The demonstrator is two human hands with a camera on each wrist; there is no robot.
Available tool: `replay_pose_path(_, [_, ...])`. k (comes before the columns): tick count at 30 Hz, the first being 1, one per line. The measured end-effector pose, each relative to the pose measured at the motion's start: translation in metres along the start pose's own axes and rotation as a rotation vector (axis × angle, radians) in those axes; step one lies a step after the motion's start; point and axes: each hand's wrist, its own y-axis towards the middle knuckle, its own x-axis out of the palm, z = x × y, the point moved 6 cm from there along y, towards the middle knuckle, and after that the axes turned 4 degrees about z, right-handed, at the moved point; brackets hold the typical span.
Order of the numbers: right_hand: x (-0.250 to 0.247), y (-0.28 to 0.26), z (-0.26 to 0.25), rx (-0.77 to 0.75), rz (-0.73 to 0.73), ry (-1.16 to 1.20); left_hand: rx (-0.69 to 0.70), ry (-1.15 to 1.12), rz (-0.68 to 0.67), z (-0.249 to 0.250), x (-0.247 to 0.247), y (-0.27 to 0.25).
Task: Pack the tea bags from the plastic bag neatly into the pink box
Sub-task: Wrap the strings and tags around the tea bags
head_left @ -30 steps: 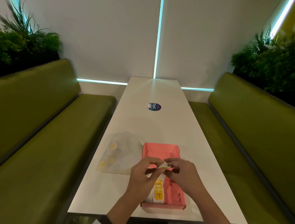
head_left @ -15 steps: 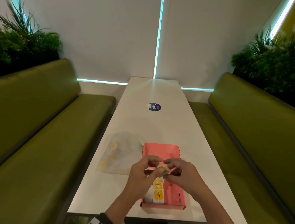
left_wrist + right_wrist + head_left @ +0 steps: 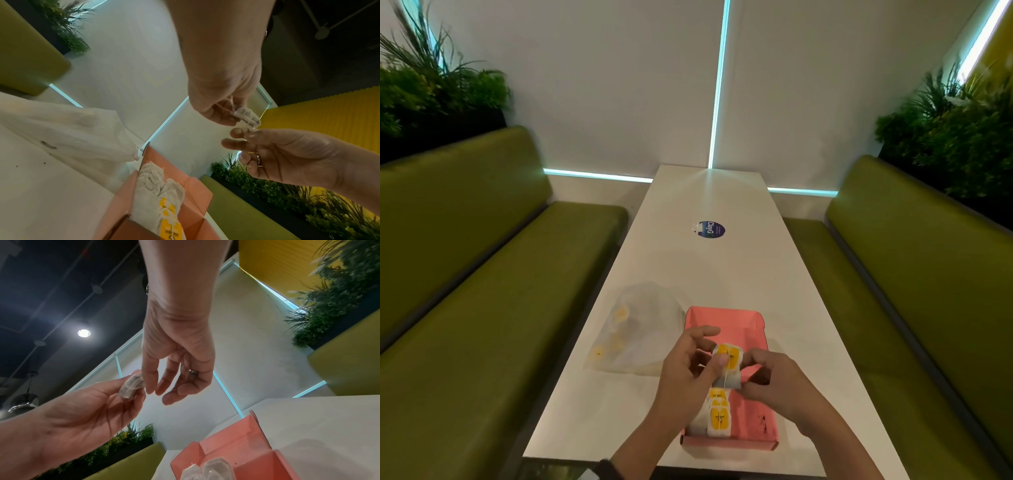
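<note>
The pink box lay open on the white table, close to the table's near edge, with bare tabletop beyond it as far as a round sticker. The plastic bag lay just left of the box, touching its left wall. Packed tea bags stood in a row along the box's left wall; the rest of the box floor was bare. Compared with half a second earlier, the held tea bag had turned so that its yellow tag faced up, and the hands had drawn slightly apart. Both hands were raised above the box's middle. The left hand pinched the tea bag between thumb and fingers. The right hand touched the tea bag's right side, fingers loosely curled; a firm grip could not be confirmed.
</note>
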Motion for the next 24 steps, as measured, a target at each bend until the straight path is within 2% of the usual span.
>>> replay_pose_path(6, [-0.004,-0.004,-0.008,-0.004,-0.071,0.276,-0.008,-0.021,-0.002,-0.002,0.001,-0.001])
replay_pose_path(12, [0.005,-0.007,-0.010,-0.001,-0.107,0.384,0.006,0.000,0.026,-0.007,0.002,-0.003])
replay_pose_path(24, [0.011,-0.010,-0.010,0.022,-0.151,0.309,0.036,-0.011,0.070,-0.008,0.002,-0.003])
